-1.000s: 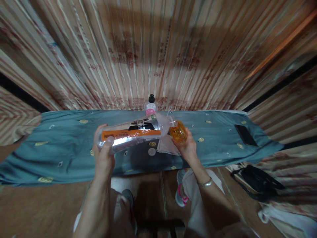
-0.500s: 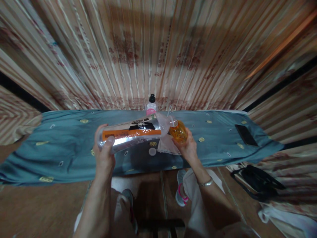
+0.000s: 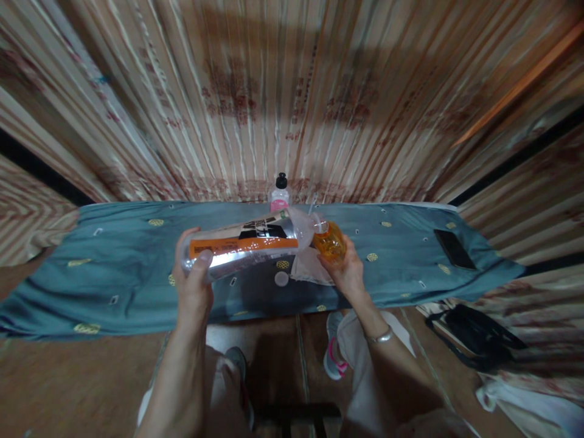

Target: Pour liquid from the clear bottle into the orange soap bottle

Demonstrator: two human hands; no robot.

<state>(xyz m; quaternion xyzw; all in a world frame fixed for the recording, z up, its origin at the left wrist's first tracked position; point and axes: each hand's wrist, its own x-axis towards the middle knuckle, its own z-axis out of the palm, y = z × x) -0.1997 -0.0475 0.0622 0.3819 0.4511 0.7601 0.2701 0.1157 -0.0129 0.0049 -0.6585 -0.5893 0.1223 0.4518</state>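
My left hand [image 3: 195, 277] is wrapped round the base of a large clear bottle [image 3: 246, 240] with an orange and silver label. The bottle lies nearly level, its neck pointing right. My right hand [image 3: 347, 267] grips a small amber container [image 3: 329, 242], whose upper left side meets the bottle's mouth. Whether the two touch is hard to tell. Below them, a round white cap [image 3: 281, 279] lies on the blue-green cloth, beside a pale cloth or paper [image 3: 310, 267]. Behind the large bottle stands a clear bottle with a black top and pink label [image 3: 280, 198].
A black phone [image 3: 455, 249] lies at the right of the cloth-covered table [image 3: 123, 261]. Patterned curtains [image 3: 274, 103] hang behind it. On the floor at the right is a black bag [image 3: 474, 337]. Dark poles [image 3: 41, 167] flank the table.
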